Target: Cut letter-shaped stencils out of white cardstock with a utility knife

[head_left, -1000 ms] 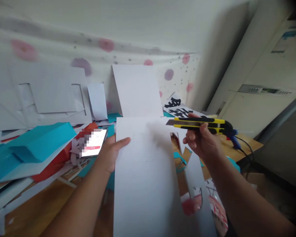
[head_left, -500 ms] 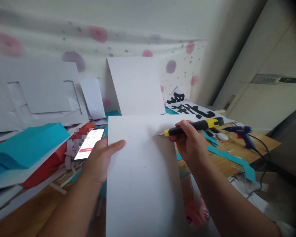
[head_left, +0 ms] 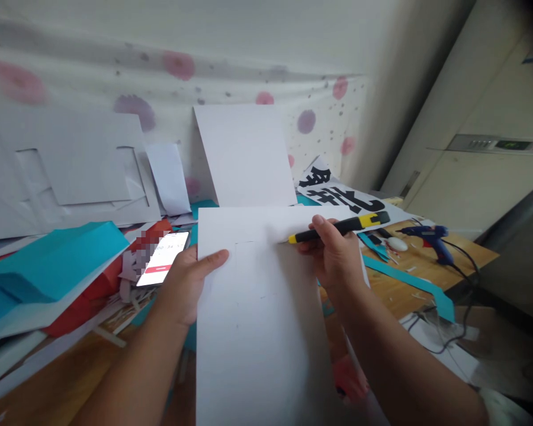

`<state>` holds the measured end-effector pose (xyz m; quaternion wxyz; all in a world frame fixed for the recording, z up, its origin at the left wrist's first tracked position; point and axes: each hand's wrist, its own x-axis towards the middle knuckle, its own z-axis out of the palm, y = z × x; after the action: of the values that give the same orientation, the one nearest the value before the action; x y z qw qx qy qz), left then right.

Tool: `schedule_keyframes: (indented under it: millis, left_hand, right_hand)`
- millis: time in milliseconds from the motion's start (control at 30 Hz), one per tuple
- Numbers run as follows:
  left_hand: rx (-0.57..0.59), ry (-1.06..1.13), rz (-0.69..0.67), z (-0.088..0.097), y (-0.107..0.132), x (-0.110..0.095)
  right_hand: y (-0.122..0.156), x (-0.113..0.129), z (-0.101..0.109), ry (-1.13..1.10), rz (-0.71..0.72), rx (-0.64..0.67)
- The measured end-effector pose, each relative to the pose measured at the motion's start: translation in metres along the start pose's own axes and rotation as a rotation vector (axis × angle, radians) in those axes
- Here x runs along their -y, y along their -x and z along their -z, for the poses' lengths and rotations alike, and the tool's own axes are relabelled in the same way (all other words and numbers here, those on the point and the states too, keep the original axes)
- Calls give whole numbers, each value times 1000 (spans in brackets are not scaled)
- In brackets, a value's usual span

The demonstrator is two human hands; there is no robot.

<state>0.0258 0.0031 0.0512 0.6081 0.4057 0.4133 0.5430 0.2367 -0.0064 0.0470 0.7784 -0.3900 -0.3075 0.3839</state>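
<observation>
A large white board [head_left: 257,313] lies lengthwise in front of me on the cluttered wooden table [head_left: 62,384]. My left hand [head_left: 189,278] grips its left edge, thumb on top of the sheet. My right hand [head_left: 333,254] is closed round a yellow and black utility knife [head_left: 337,228], its tip resting on the board's upper right part, beside a faint pencilled rectangle.
A lit phone [head_left: 162,257] lies left of the board among teal [head_left: 48,260] and red paper. White cut boards [head_left: 244,154] lean on the dotted wall. A sheet with black characters [head_left: 337,192], a blue glue gun [head_left: 424,234] with its cord and teal strips lie right.
My right hand has lowered the knife from above the board down onto its upper right part. The view shifted a little; my left hand stayed on the board's edge.
</observation>
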Motion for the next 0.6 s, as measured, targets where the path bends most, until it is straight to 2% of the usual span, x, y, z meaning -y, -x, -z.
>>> schedule_keyframes:
  millis: [200,400,600]
  left_hand:
    - [8,-12,4,2,-1,1]
    - [10,-25,-2,3,-4,5]
    - [30,-42,-13,4,-4,5]
  right_hand:
    - [7,-5,-4,75,91,-55]
    - [12,-14,-10,245,215,-265]
    - [5,-13,-11,302,271,-291]
